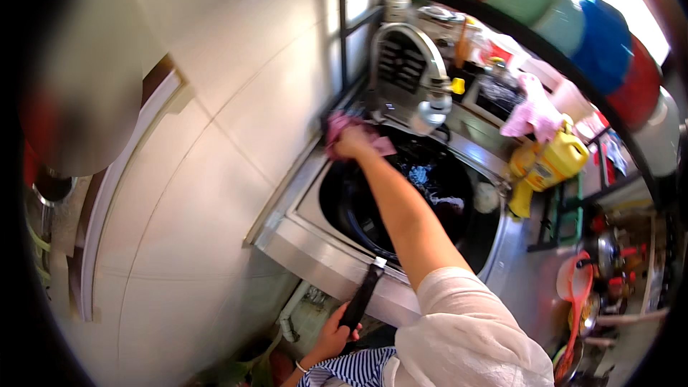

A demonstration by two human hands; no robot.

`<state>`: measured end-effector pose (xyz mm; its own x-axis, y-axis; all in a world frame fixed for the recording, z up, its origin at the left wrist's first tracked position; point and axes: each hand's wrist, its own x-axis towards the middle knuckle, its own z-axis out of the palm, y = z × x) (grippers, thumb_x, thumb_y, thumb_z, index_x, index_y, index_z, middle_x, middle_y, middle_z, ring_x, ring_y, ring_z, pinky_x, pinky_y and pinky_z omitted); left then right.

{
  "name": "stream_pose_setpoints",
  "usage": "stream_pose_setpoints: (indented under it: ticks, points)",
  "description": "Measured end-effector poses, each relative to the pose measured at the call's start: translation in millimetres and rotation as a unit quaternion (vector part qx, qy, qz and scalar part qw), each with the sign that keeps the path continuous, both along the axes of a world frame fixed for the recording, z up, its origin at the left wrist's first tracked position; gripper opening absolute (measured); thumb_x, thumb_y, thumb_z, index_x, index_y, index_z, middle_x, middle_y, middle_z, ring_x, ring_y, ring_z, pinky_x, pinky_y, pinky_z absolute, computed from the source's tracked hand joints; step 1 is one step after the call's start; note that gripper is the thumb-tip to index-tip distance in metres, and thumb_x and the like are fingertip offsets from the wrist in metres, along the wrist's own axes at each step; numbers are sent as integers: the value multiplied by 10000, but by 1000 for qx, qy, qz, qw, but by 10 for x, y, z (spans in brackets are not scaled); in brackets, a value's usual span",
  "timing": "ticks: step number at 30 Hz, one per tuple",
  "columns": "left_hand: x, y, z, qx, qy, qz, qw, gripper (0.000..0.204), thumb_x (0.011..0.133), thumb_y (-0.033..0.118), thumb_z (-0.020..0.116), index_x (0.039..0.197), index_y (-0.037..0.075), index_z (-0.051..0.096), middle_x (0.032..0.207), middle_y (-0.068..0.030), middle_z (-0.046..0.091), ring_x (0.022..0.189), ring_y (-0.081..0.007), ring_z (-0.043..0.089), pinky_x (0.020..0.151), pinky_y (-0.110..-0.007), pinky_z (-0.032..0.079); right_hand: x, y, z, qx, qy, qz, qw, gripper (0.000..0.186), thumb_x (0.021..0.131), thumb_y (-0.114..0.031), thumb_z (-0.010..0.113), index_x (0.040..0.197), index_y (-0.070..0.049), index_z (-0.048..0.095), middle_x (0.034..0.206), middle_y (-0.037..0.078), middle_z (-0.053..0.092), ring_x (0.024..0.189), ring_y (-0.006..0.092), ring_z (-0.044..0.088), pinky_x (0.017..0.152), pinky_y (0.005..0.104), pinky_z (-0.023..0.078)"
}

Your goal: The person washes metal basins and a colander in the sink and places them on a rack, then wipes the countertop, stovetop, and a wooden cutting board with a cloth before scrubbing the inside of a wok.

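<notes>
Head view shows the person's right arm stretched across a sink [304, 233], with the right hand [352, 142] closed on a crumpled pink cloth [335, 132] at the sink's far left corner, close beside the tiled wall [215, 172]. The cloth spreads out on both sides of the fingers, and whether it touches the wall or only the rim I cannot tell. Lower down, near the sink's front edge, the left hand [333, 333] is wrapped around a long black handle [364, 294] with a pale tip. That handle points up toward a large black pan [365, 222] lying inside the sink, and it seems to belong to it, though the join is hard to make out. Bluish and white glints lie across the pan's dark inside, and a whitish round thing [487, 198] sits in the sink to its right. Behind the pan stands an arched silver faucet [412, 29] with a pale fitting [430, 112] at its mouth. Right of the sink, on the steel table [512, 272], is a yellow bottle [566, 156], with a second pink cloth [534, 111] just behind it. Overhead, a dark rack [487, 8] carries coloured bowls, a blue bowl [598, 43] and a red bowl [638, 86] among them. Below the sink's front, a white pipe [289, 319] bends downward near the left hand
</notes>
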<state>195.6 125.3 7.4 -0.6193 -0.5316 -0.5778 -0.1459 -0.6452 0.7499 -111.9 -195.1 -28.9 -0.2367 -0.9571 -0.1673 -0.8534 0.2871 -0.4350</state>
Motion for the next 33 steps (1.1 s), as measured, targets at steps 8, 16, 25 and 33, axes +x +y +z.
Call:
stream_pose_setpoints:
  ticks: [8, 16, 25, 33]
  points:
    - [32, -168, -10, -63, -31, -60, 996, 509, 734, -46, 336, 1240, -4, 374, 827, -119, 575, 611, -148, 536, 572, -279, 479, 375, 900, 479, -168, -183, 68, 966, 298, 614, -80, 574, 903, -20, 616, 866, 160, 637, 808, 284, 616, 697, 372, 474]
    - [-1, -292, 96, -83, -22, -172, 981, 444, 779, -16, 375, 1219, 24, 409, 848, -96, 586, 608, -147, 546, 559, -275, 487, 8, 3707, 1293, -261, -547, -45, 794, 336, 714, -33, 545, 1047, 10, 553, 944, 57, 595, 881, 117, 548, 797, 254, 441]
    - [79, -653, 337, -318, -121, -262, 903, 428, 870, 91, 510, 1277, 11, 405, 1067, -103, 536, 797, -148, 591, 663, -239, 475, -500, 5841, 836, -132, -167, -522, 826, 474, 735, -203, 595, 1139, 11, 472, 1095, 144, 530, 1063, 290, 478, 937, 457, 344]
    - [-838, -131, 923, -436, -103, -226, 865, 348, 847, -1, 466, 1194, -4, 471, 1084, -104, 537, 814, -147, 592, 705, -240, 474, -816, 5691, -44, -133, 153, -476, 856, 709, 751, -420, 595, 1340, -123, 335, 1424, 235, 127, 1293, 443, 150, 1033, 570, 118]
